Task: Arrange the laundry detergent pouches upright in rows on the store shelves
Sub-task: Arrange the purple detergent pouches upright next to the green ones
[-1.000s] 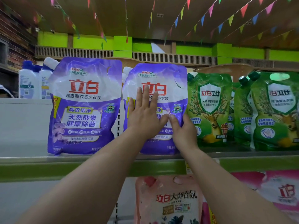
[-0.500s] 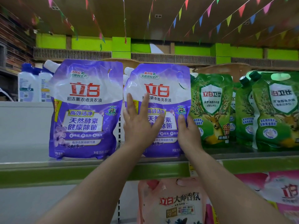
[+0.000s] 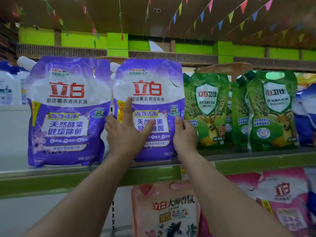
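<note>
Two purple detergent pouches stand upright on the top shelf [image 3: 85, 173]. My left hand [image 3: 126, 132] lies flat with straight fingers on the front of the right purple pouch [image 3: 150, 82]. My right hand [image 3: 183, 134] grips that pouch's right edge, thumb on the front. The left purple pouch [image 3: 68, 108] stands beside it, untouched. Green pouches [image 3: 205, 106] stand in a row to the right.
White bottles [image 3: 10, 86] stand at the far left of the shelf. A blue pouch [image 3: 306, 113] sits at the far right. Below, a peach pouch [image 3: 164, 209] and pink pouches [image 3: 283, 199] fill the lower shelf. Bare shelf space lies left of the purple pouches.
My left hand slid down and left on the right purple pouch. My right hand moved from its lower front to its right edge. The pouch now stands straighter.
</note>
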Action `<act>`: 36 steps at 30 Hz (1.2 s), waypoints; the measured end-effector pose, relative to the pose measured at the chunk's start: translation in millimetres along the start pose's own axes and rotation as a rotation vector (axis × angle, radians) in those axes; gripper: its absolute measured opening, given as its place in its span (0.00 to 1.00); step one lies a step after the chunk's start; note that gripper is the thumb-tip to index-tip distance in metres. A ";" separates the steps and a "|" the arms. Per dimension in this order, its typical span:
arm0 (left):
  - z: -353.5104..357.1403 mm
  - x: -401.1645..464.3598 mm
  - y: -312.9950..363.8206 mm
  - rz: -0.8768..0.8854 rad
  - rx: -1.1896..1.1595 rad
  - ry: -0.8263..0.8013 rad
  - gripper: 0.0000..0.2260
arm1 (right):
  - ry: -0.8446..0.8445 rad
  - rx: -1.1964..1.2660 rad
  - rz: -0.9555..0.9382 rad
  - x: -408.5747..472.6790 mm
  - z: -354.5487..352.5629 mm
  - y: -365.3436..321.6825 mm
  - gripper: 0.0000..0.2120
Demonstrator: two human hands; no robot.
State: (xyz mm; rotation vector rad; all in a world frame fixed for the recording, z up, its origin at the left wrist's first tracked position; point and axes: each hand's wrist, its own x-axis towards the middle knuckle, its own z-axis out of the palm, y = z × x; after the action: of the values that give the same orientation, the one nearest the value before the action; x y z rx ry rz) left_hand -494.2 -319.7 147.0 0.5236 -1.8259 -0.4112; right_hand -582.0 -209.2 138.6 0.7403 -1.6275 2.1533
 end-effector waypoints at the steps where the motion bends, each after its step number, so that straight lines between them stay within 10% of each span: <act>1: -0.1 -0.1 0.1 -0.002 0.000 0.002 0.40 | 0.000 -0.006 0.006 0.1 0.1 -0.2 0.16; 36: -2.6 -18.7 -2.0 -0.064 0.053 -0.014 0.43 | 0.072 -0.032 0.002 1.9 -1.9 2.1 0.15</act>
State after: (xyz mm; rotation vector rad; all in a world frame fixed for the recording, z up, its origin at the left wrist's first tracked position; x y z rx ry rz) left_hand -486.5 -311.3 131.8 0.6183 -1.8407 -0.4120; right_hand -585.1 -208.0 137.6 0.6446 -1.6229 2.1252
